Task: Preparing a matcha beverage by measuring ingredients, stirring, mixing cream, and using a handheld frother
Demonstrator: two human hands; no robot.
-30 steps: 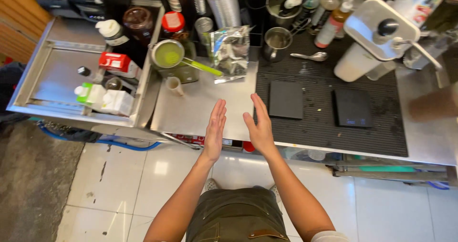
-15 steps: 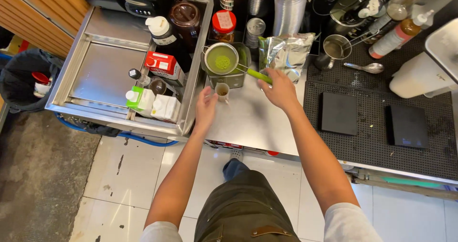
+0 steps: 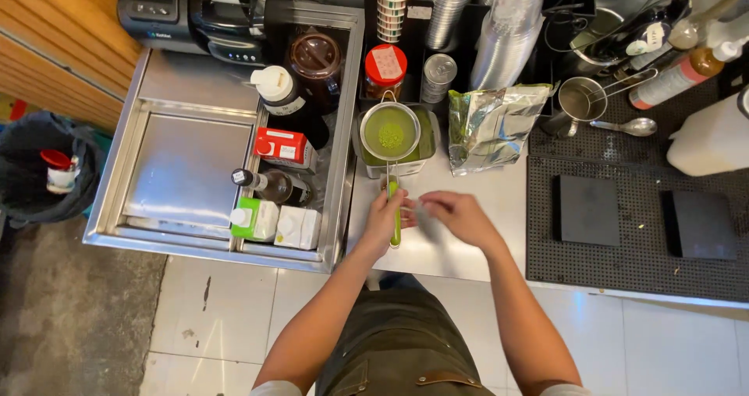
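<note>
A metal strainer (image 3: 390,133) with green powder in it rests over a square tub (image 3: 425,142) of green powder on the steel counter (image 3: 468,248). Its green handle (image 3: 396,228) points toward me. My left hand (image 3: 382,218) is closed around that handle. My right hand (image 3: 462,214) is just to the right of it, its fingers bent toward a small pale blurred thing (image 3: 425,213) between the two hands. I cannot tell what that thing is. A crumpled silver foil bag (image 3: 491,127) stands right of the tub.
A sunken steel tray (image 3: 183,170) on the left holds cartons (image 3: 273,223), bottles and a dark jar (image 3: 314,60). A black rubber mat (image 3: 632,271) with two dark square pads lies on the right. Cup stacks, a metal pitcher (image 3: 581,99) and a spoon sit at the back.
Both hands pulled back from the strainer's bowl toward me. The left hand has taken the green handle, and the right hand has come in beside it. The camera moved closer.
</note>
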